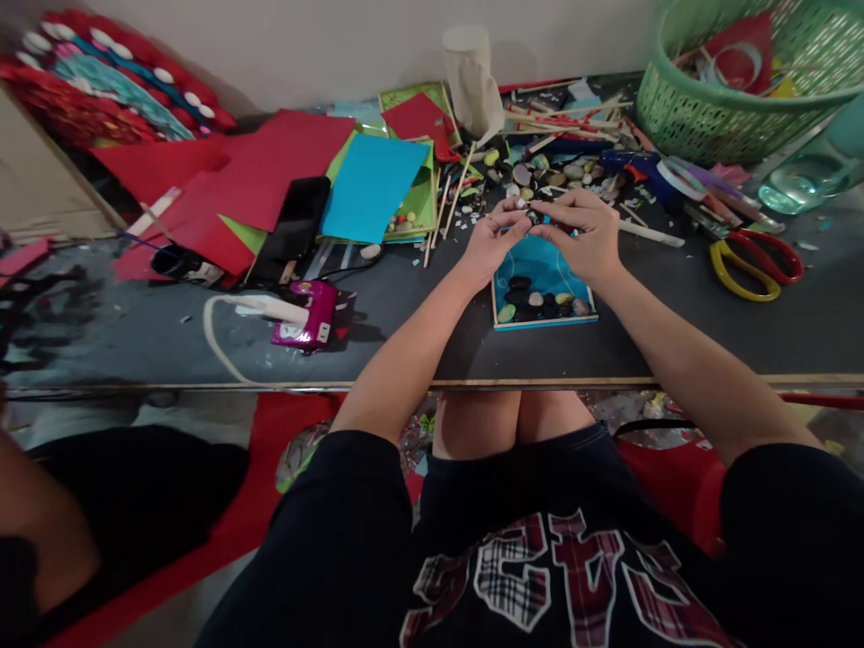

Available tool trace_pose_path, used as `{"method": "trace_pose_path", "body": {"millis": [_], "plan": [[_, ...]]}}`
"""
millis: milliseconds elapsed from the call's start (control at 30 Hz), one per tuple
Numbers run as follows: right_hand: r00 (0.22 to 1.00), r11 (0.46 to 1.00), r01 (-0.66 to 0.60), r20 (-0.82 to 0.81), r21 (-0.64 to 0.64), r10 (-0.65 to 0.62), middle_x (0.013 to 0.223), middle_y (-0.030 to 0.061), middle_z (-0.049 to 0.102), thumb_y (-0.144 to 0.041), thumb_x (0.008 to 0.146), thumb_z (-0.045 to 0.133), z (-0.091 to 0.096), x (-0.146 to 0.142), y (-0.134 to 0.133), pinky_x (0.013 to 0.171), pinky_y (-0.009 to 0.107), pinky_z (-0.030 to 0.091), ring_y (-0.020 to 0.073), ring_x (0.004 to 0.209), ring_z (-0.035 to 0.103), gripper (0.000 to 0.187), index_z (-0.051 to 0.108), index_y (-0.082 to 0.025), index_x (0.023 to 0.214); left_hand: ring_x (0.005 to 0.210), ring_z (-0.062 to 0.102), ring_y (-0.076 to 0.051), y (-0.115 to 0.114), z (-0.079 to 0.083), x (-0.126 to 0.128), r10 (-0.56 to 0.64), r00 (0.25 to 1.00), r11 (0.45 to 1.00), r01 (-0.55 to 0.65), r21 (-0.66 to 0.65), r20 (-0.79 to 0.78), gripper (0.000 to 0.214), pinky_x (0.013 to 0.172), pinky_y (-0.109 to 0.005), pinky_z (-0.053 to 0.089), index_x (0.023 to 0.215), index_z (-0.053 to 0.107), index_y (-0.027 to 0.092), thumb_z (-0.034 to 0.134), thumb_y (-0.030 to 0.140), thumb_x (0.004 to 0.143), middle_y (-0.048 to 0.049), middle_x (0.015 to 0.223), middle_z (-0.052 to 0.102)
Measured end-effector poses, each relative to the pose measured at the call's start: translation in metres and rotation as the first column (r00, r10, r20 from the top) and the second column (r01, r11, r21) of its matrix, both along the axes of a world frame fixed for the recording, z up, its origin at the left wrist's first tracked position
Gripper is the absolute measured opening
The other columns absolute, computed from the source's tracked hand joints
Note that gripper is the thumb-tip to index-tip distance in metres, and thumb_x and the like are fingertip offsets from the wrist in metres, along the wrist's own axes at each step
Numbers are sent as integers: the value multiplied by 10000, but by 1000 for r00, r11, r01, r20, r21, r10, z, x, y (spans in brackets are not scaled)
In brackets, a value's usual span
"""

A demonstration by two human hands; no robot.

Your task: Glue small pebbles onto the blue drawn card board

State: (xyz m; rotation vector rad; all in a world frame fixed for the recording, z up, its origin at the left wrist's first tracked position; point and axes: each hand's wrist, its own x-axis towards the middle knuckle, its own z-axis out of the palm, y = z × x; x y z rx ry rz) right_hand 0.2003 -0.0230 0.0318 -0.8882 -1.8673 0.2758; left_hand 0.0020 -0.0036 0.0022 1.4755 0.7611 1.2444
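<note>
My left hand (495,238) and my right hand (586,232) meet fingertip to fingertip above the far side of a blue picture panel. Both are closed in a pinch around something tiny, partly dark and partly pale, too small to name. Beneath them the blue panel (550,261) lies on the table, edged with thin wooden sticks. Along its near edge sit black pebbles (519,283) and several lighter ones, among them a greenish pebble (506,312). Pale curved lines show on the blue surface. My hands hide the panel's far part.
Loose pebbles (573,171), sticks and scraps lie behind my hands. Scissors (746,265), a glass mug (796,180) and a green basket (715,117) are to the right. Leftward are blue paper (371,184), a phone (293,220) and a purple power adapter (314,315). Another person sits left.
</note>
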Motion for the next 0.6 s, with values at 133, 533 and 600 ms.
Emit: {"method": "trace_pose_path", "body": {"millis": [133, 533, 600], "plan": [[999, 999, 1, -36, -36, -2, 949, 65, 721, -687, 930, 733, 0, -2, -5, 827, 455, 617, 216, 821, 673, 492, 854, -288, 1190, 1411, 591, -320, 1, -4, 1, -6, 1000, 1000, 6, 13, 21, 663, 1158, -454, 523, 865, 804, 227, 811, 867, 691, -77, 1305, 663], [1000, 1000, -5, -22, -7, 4, 952, 70, 722, -775, 969, 604, -1, -10, -7, 862, 439, 624, 225, 897, 707, 610, 854, -257, 1175, 1214, 637, -259, 5, -6, 0, 100, 995, 994, -101, 37, 11, 660, 1068, -425, 517, 724, 685, 197, 785, 848, 742, -48, 1077, 642], [998, 997, -3, -68, -77, -2, 981, 71, 730, -795, 957, 601, -4, -11, -5, 857, 437, 637, 233, 930, 715, 618, 844, -269, 1173, 1227, 627, -264, 5, -6, 0, 122, 992, 991, -122, 46, -9, 655, 1050, -410, 514, 737, 692, 206, 814, 848, 711, -50, 1117, 638]]}}
